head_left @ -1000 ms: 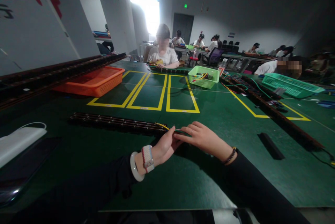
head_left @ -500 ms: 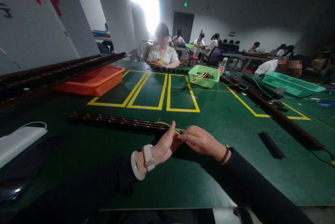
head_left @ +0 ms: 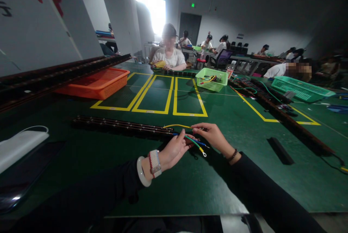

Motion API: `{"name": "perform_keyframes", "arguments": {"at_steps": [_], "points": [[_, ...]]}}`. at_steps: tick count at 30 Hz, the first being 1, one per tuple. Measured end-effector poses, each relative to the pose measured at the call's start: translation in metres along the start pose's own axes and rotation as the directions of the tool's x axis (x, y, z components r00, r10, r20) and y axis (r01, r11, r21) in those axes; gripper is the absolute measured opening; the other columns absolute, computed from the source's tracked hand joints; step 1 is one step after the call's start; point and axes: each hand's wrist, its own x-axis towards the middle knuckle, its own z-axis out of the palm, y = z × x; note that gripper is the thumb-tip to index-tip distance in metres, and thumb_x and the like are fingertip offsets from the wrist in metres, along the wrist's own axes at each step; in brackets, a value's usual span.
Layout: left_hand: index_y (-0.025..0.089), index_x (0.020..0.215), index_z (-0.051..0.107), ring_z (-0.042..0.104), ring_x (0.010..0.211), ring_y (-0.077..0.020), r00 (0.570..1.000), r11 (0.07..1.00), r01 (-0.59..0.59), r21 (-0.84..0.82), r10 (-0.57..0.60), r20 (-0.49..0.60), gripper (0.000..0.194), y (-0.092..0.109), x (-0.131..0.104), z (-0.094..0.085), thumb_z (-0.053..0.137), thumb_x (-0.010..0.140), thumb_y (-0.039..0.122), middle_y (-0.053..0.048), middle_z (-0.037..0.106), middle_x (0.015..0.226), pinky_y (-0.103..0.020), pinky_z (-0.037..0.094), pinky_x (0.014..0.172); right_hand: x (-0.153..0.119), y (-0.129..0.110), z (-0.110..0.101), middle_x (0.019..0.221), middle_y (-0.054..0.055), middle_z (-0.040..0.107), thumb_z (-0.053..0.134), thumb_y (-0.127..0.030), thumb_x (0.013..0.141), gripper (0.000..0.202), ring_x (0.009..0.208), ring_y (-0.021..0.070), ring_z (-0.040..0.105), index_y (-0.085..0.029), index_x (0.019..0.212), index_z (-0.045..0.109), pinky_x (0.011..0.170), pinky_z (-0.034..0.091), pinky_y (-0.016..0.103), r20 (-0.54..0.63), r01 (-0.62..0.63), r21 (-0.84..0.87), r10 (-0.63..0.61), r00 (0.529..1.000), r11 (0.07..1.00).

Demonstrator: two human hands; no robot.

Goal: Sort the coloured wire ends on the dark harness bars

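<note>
A long dark strip with metal rails [head_left: 122, 125] lies on the green table, wires coming out of its right end. My left hand [head_left: 175, 149] is closed around wires at that end. A green wire with a ring terminal [head_left: 199, 147] and a blue wire [head_left: 202, 143] stick out to the right past its fingers. My right hand [head_left: 212, 135] pinches the free end of a yellow wire [head_left: 178, 125], which arches above the left thumb from the strip.
An orange basket [head_left: 100, 84] stands at the back left, a light green basket [head_left: 212, 79] at the back centre. Dark wired strips [head_left: 296, 124] and a short black piece [head_left: 280, 151] lie right. A phone [head_left: 27, 175] lies left. A person [head_left: 170, 57] sits opposite.
My right hand has moved up and right, drawing the yellow wire away from the others. The green and blue wire ends now show beyond my left hand.
</note>
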Motion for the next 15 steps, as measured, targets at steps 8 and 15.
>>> {"name": "perform_keyframes", "arguments": {"at_steps": [8,15], "points": [[0.01,0.08,0.061,0.061,0.09,-0.0187,1.0,1.0,0.02,0.012,-0.02,-0.013,0.029,0.003,-0.002,0.005,0.04,0.092,0.027,-0.012,0.066,0.085,-0.037,0.039,0.094,0.002,0.007,0.003,0.092,0.002,0.07,0.049,-0.02,0.089,0.023,0.086,0.0158,0.064,-0.024,0.101,0.069,0.078,0.05,0.028,-0.003,0.215,-0.288,-0.226,0.974,0.933],[0.009,0.075,0.06,0.063,0.085,-0.0197,0.997,0.999,0.035,0.004,-0.035,-0.067,0.031,0.008,-0.007,0.012,0.037,0.091,0.022,-0.013,0.067,0.08,-0.036,0.041,0.091,0.01,0.019,0.011,0.095,0.003,0.069,0.047,-0.019,0.091,0.024,0.088,0.0161,0.063,-0.022,0.1,0.068,0.079,0.048,0.028,0.108,0.194,-0.331,-0.168,0.98,0.923]]}}
